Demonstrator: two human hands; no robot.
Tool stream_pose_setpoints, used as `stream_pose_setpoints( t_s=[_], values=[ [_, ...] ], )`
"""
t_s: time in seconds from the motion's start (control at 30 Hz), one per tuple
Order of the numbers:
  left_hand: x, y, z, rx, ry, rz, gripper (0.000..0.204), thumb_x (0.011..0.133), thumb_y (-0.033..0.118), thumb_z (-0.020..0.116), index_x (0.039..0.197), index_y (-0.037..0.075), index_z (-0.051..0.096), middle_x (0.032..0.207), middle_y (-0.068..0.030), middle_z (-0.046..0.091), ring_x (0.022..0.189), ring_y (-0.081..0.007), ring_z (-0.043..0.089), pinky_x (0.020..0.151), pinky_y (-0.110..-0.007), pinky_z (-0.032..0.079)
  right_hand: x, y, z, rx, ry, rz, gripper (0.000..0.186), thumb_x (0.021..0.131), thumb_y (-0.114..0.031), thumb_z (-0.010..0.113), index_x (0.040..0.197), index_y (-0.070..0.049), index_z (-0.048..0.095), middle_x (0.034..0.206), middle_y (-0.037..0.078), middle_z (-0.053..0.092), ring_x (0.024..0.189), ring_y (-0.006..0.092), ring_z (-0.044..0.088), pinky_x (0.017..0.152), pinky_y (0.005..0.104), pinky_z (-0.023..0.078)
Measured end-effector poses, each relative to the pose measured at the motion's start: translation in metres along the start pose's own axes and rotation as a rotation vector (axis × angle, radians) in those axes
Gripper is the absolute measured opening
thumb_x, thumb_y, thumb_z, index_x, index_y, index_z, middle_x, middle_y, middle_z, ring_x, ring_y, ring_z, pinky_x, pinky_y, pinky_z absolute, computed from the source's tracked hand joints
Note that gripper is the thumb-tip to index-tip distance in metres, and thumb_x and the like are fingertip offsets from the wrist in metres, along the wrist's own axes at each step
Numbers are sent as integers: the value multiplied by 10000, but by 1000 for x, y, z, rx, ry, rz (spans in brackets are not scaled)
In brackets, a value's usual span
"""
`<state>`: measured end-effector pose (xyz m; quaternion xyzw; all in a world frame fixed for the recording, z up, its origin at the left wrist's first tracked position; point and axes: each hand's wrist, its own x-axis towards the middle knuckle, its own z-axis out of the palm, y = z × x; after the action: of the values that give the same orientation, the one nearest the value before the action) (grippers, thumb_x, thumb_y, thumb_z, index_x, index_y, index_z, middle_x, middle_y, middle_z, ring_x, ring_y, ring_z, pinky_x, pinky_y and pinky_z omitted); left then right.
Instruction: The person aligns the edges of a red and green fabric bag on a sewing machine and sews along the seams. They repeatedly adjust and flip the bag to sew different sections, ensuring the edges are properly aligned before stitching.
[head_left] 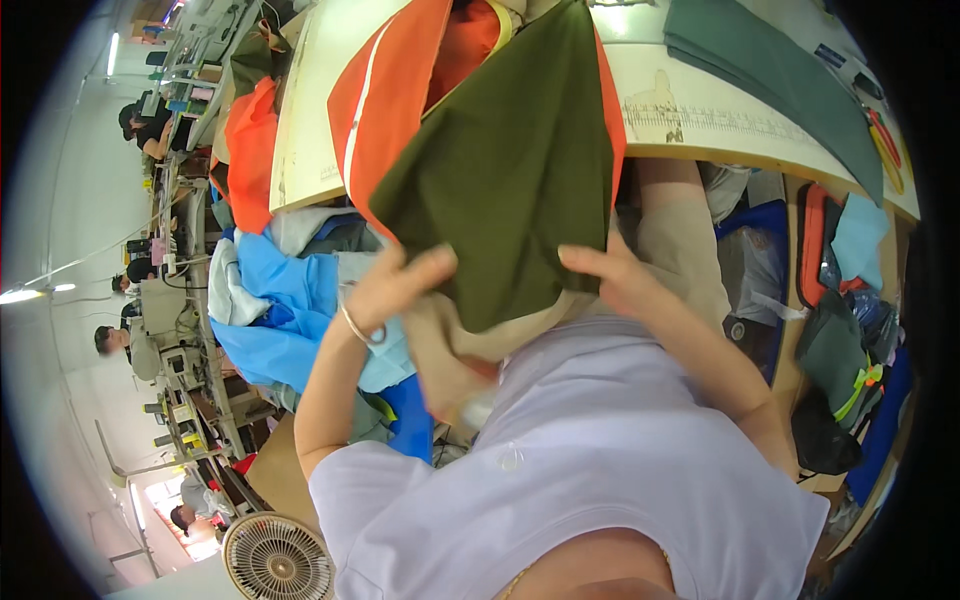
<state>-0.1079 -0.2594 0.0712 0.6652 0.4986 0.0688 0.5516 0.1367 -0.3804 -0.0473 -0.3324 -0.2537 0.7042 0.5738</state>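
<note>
An olive green piece of fabric (510, 160) hangs from the table edge down toward my lap, and I hold its lower edge with both hands. My left hand (395, 285), with a thin bracelet on the wrist, pinches the lower left corner. My right hand (612, 275) grips the lower right part. Behind the green piece lies an orange fabric (385, 90) with a white stripe. A beige fabric (450, 345) shows under the green one, over my lap.
The pale work table (700, 120) has a ruler scale along its edge, a folded dark green cloth (770, 60) and red-handled scissors (885, 140). Blue fabrics (290, 300) pile at my left. A fan (278, 558) stands low left. People sit at sewing machines (170, 330) far left.
</note>
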Motion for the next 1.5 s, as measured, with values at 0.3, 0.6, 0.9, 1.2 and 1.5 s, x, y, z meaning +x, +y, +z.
stream_pose_setpoints(
  t_s=[0.3,0.6,0.9,1.2,1.5],
  values=[
    [100,115,-8,-208,134,476,334,1022,259,573,1013,-34,733,888,-60,719,797,-105,629,760,-250,499,-11,5,-2,363,-53,383,650,994,-336,632,1506,-32,372,1471,107,485,1341,211,491,1090,374,441],
    [243,66,-23,1123,332,277,553,1000,418,470,1476,143,417,1536,-224,393,1338,-385,479,1079,-492,413,-24,6,-53,318,-163,514,618,1009,-326,607,1503,-20,399,1486,107,485,1348,236,494,1110,375,427],
    [358,97,-52,825,359,439,517,1020,444,482,1400,98,535,1402,-60,571,1309,-211,507,1080,-361,398,10,1,-28,83,-211,541,720,1024,-410,574,1563,-30,283,1578,96,357,1452,217,325,1176,346,296],
    [327,56,-89,949,296,387,519,1047,400,465,1457,82,484,1468,-78,521,1362,-209,472,1106,-337,374,11,-8,-6,-331,-21,146,253,956,-101,685,1185,2,645,983,24,689,860,85,631,752,260,529],
    [234,67,-75,858,382,390,613,920,444,678,1369,41,573,1407,-138,582,1366,-271,483,1123,-371,367,10,2,13,54,-26,34,263,971,-235,692,1119,-19,683,949,-6,683,859,73,595,733,257,498]
  ],
)
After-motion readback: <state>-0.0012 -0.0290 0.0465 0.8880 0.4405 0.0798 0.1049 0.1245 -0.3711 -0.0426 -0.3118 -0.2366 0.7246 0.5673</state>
